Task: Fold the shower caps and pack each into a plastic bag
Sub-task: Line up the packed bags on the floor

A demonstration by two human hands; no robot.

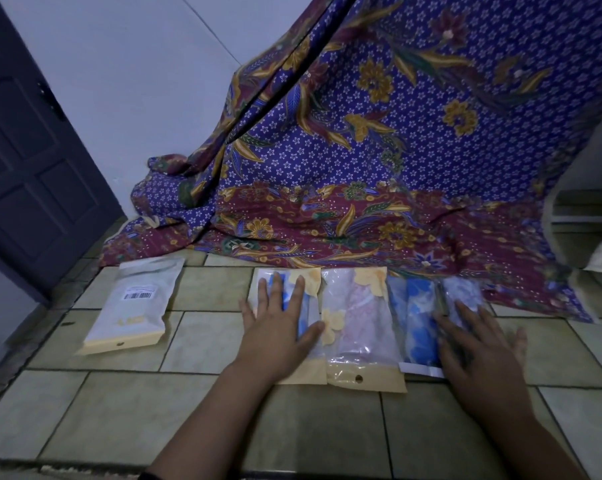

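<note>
A row of packed plastic bags lies on the tiled floor in front of me. My left hand (278, 323) presses flat, fingers straight, on the leftmost bag with a blue cap (310, 292). Beside it lies a bag with a pinkish cap (360, 327) and yellow flower print. Further right is a bag with a blue flowered cap (419, 323). My right hand (479, 351) rests with spread fingers on the rightmost bag holding a pale cap (462, 296); this hand is blurred.
A separate white bag with a barcode label (133, 303) lies to the left. A purple and maroon batik cloth (361, 150) hangs and drapes onto the floor behind the row. A dark door (26, 150) stands at left.
</note>
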